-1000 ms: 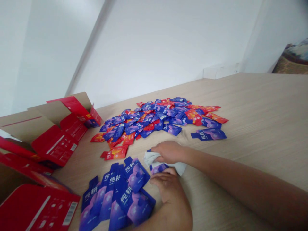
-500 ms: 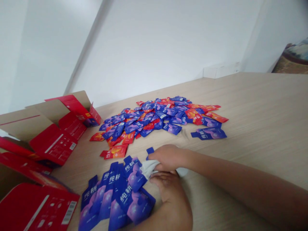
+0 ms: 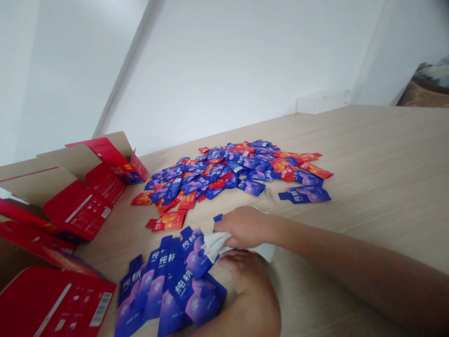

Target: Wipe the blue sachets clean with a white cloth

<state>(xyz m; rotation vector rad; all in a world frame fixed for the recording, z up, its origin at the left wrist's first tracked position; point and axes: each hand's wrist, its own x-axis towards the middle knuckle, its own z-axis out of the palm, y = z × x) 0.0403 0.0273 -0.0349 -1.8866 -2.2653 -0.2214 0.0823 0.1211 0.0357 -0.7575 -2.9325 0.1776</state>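
Fingers of the palm-down right hand (image 3: pixel 245 227) grip a white cloth (image 3: pixel 214 245). The left hand (image 3: pixel 247 276) curls alongside, grip indiscernible. Blue pouches (image 3: pixel 166 269) read "纯耕".

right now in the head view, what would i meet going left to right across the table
nearest red box → near group of blue pouches → right hand → lone blue pouch; I've left out what overlaps.
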